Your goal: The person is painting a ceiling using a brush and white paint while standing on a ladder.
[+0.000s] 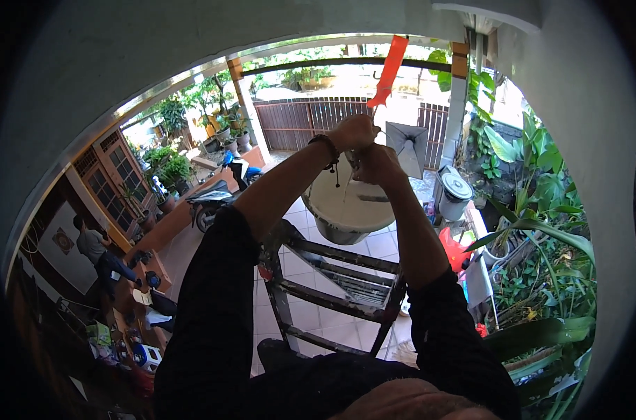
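Observation:
My left hand (pixel 353 133) is closed, its fingers wrapped round the lower end of a long, flat orange tool (pixel 391 66) that points upward. My right hand (pixel 379 168) is closed just below and touches or nearly touches the left. A flat grey blade (pixel 370 196) shows beneath the right fist; its handle is hidden by the fingers. Under both hands stands a bucket (pixel 344 231) holding white, paint-like material. The bucket is at the top of a paint-spattered ladder (pixel 325 297) in front of me.
Concrete (pixel 143 63) curves overhead. On the tiled floor below, a motorbike (pixel 209 199) stands left of the ladder and a lidded bin (pixel 455 192) to its right. Another person (pixel 94 245) is at the far left. Leafy plants (pixel 542 266) fill the right side.

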A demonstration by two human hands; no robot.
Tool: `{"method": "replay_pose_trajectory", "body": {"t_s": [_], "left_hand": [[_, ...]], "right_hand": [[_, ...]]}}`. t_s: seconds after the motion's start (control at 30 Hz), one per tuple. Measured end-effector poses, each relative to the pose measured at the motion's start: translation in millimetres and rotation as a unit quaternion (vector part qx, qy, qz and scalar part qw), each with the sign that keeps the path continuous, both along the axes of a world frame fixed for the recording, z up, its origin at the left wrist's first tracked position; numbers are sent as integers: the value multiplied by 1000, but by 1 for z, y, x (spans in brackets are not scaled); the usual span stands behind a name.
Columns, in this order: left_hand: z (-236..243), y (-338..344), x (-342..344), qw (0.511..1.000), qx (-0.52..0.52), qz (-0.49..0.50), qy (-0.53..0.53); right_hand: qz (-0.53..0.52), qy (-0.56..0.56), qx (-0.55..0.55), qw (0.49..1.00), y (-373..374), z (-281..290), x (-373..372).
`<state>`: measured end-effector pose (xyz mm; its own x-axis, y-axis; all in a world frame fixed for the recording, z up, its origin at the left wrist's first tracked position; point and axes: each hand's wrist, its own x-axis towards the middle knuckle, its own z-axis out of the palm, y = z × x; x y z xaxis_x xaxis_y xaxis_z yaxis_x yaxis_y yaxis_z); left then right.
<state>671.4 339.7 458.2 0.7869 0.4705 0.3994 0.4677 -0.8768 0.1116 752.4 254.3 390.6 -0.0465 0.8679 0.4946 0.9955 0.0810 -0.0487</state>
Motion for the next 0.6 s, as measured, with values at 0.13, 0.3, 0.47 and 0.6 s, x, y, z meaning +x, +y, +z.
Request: {"method": "replay_pose_trajectory", "body": {"t_s": [0.13, 0.3, 0.47, 0.6], "left_hand": [[12, -18, 11, 998, 21, -23, 52], [34, -26, 34, 989, 86, -110, 55], [88, -50, 63, 966, 198, -146, 84], [138, -52, 67, 822, 514, -134, 206]], "right_hand": [[-15, -7, -28, 999, -34, 19, -8], [-38, 1, -17, 999, -46, 17, -5], [-38, -6, 97, 995, -88, 40, 5], [-24, -9, 109, 994, -110, 71, -10]]}}
